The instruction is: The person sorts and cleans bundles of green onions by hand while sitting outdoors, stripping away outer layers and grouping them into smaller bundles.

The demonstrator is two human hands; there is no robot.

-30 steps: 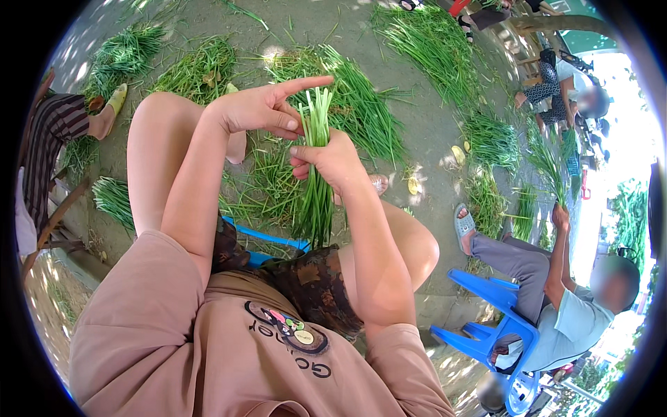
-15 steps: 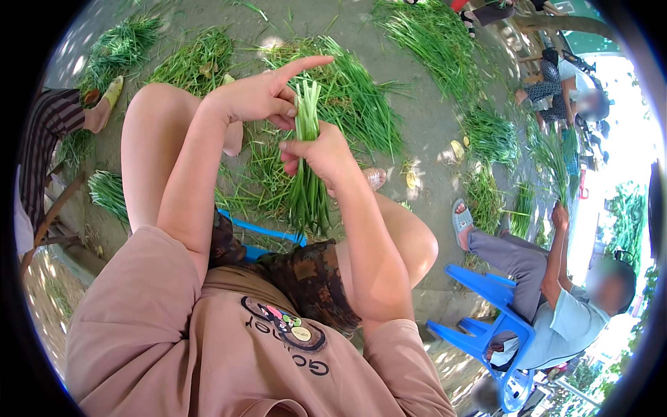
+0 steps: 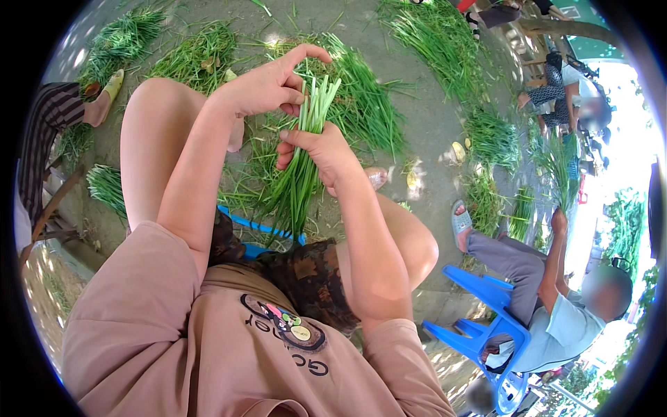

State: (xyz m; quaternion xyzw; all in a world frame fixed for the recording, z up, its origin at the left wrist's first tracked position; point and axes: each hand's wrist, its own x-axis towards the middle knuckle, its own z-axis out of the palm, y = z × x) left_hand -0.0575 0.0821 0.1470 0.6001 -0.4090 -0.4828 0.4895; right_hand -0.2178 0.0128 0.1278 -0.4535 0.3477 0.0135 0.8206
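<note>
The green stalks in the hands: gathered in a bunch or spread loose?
Gathered: the right hand grips the green stalks as one bunch; the left hand touches their tips.

no packages, signs or screens show here. the nearest thing to a label is the printed emblem (image 3: 283, 325) on the chest of the person's pinkish-brown shirt, low in the view: dark curved lettering around small round patches in yellow, pink and green.
</note>
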